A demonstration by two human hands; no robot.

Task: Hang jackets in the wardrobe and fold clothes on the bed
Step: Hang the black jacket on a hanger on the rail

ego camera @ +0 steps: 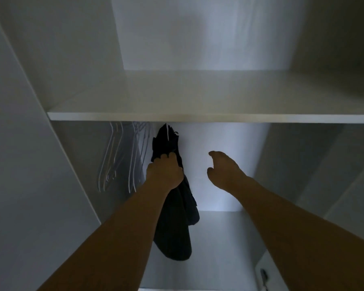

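**Jacket on hanger under the shelf**

Jacket (172,217), dark and limp, hangs just below the shelf (198,117) of a white wardrobe (40,164), left of the middle of the shelf's front edge. A thin white hanger (167,133) pokes out of its collar right under the shelf; the rod it would hook on is hidden behind the shelf edge, so whether the hook is seated cannot be told. The cloth falls in a long fold well below the shelf, ending in a rounded hem near the wardrobe floor.

The left hand (164,173) is clenched on the jacket's upper part, fingers curled into the dark cloth a little way under the shelf, forearm reaching up from the lower left. The right hand (223,171) is held in the air beneath the shelf, to the right of the jacket and apart from it, fingers loosely bent and grasping nothing.

Spare hangers (122,156), pale and wiry, dangle in a bunch under the shelf's left end, just beside the jacket. Above the shelf is a second, taller compartment with plain white walls. Low at the right, well below the shelf, a white panel carries a small dark fitting (264,276), too dim to make out.
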